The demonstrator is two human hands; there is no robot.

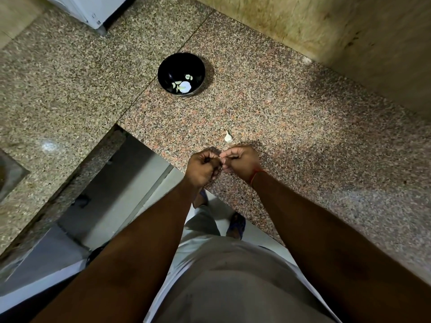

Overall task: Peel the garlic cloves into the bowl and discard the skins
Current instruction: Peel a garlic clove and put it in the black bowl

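A home kitchen: speckled granite counter (pixel 279 117), sink corner (pixel 9 173), white appliance (pixel 93 8).

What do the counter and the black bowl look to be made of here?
Counter: polished granite or a similar stone, judging by the pink, grey and black speckle, a straight seam between slabs and a soft light reflection.
Bowl: glossy black inside, with a thin bright rim edge at its near side; possibly glazed ceramic or coated metal, which the view cannot settle.

The speckled granite bench (pixel 291 127) carried a black bowl (pixel 181 75) well back from its front edge, and a lone garlic clove (pixel 228 137) lay near that front edge.
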